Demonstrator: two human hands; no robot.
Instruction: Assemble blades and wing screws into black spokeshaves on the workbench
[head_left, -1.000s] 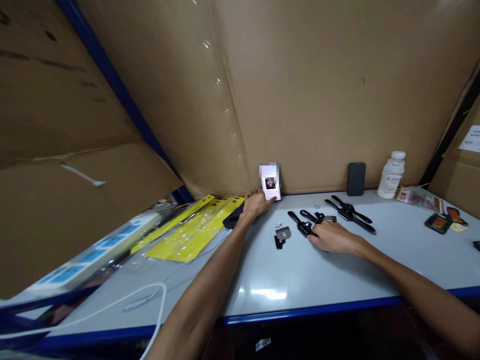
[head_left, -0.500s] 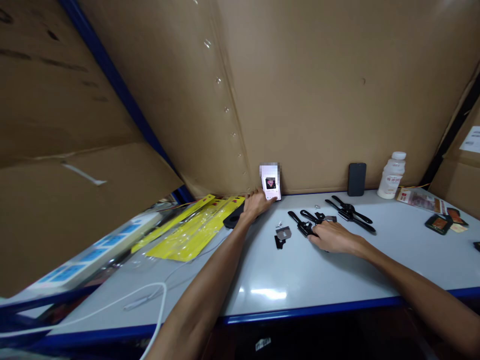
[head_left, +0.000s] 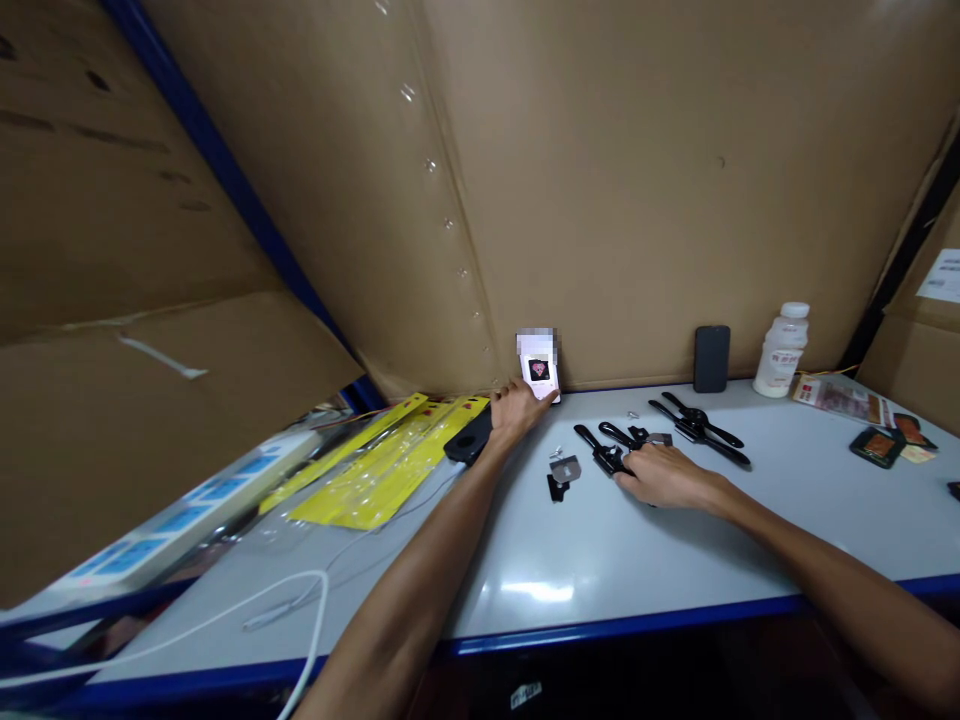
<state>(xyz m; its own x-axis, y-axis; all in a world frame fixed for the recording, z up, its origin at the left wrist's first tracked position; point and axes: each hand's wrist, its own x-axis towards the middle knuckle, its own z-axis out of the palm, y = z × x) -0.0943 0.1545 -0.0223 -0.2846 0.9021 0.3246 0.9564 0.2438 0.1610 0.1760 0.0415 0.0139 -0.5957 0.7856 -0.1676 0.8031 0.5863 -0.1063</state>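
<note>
My left hand (head_left: pixel 514 412) reaches to the lit phone (head_left: pixel 539 372) leaning on the cardboard at the back. Its thumb stretches onto the lower screen, the fingers apart from it. My right hand (head_left: pixel 664 475) rests low on the table, its fingers curled over the near end of a black spokeshave (head_left: pixel 600 449). A second black handle (head_left: pixel 616 434) lies beside that one, partly under the hand. Left of them are a grey blade (head_left: pixel 565 469), a black notched plate (head_left: pixel 557 488) and small screws (head_left: pixel 556 453). Another blade (head_left: pixel 660 439) shows just behind my right hand.
More black spokeshaves (head_left: pixel 697 428) lie at the right, near a standing dark phone (head_left: pixel 712 359) and a bottle (head_left: pixel 782 350). Yellow packages (head_left: pixel 390 465), a black device (head_left: pixel 469 437), a white cable (head_left: pixel 322 600) and a power strip (head_left: pixel 195 510) lie left. Small packets (head_left: pixel 877 446) lie far right.
The view has shifted slightly. My left thumb stays at the phone's lower edge, and the small picture on the screen sits slightly differently. My right hand keeps its place on the spokeshave.
</note>
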